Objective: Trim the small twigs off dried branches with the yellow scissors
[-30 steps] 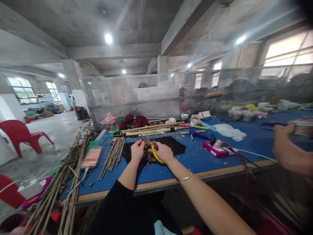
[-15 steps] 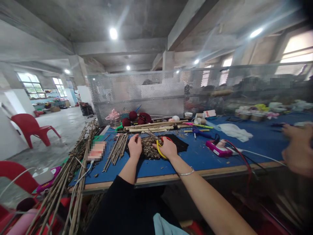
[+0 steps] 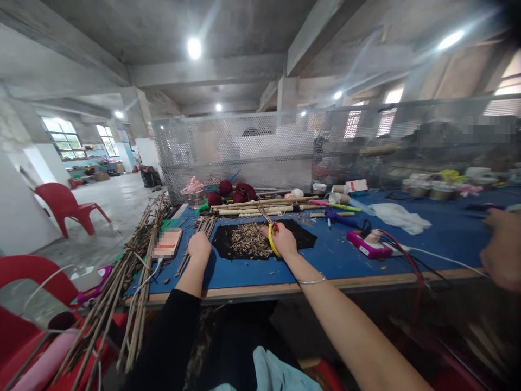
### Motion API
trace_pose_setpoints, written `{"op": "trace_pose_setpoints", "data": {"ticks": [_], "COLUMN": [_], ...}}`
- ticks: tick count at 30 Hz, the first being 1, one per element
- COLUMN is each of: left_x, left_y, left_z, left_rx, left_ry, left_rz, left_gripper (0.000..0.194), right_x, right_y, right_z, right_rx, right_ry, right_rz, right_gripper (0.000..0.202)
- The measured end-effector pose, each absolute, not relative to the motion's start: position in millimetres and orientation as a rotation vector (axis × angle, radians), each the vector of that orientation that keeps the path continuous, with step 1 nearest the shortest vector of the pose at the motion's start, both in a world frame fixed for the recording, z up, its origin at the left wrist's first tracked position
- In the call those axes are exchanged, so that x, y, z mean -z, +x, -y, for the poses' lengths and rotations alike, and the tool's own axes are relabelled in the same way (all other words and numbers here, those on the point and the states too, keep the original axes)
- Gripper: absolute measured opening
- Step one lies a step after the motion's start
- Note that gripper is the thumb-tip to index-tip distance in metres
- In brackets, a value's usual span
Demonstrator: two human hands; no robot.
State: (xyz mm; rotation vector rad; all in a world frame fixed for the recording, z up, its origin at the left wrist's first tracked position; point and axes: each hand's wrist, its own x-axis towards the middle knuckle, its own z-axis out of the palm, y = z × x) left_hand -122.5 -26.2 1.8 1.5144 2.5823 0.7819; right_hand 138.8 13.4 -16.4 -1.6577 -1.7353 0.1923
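The step in hand looks like reaching for sticks (image 3: 207, 225) beneath and beyond the left hand (image 3: 199, 247), whose fingertips are hidden, so whether they pinch any I cannot tell; the next move seems to call for a firm hold there. The right hand (image 3: 284, 241) is wrapped round the scissors (image 3: 271, 234), blades pointing away from the wearer and slightly left, while the sticks' long axis slants from near-left to far-right past the left grip.
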Motion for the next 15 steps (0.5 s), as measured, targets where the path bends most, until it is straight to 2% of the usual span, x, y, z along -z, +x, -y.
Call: {"op": "trace_pose_setpoints", "data": {"ticks": [10,15], "left_x": [-6.7,-8.6], "left_y": [-136.4,-136.3], "left_z": [31.5,35.8], "left_rx": [-0.930,-0.798], "left_ry": [1.406,1.445], "left_rz": [-2.600,-2.608], "left_gripper": [0.032,0.026], "right_x": [14.1,13.5], "right_y": [140.3,139.7], "right_z": [-12.5,-11.6], "right_rx": [-0.160,-0.179], "right_ry": [-1.668,-1.648], "right_rz": [1.683,1.720], "right_gripper": [0.042,0.041]}}
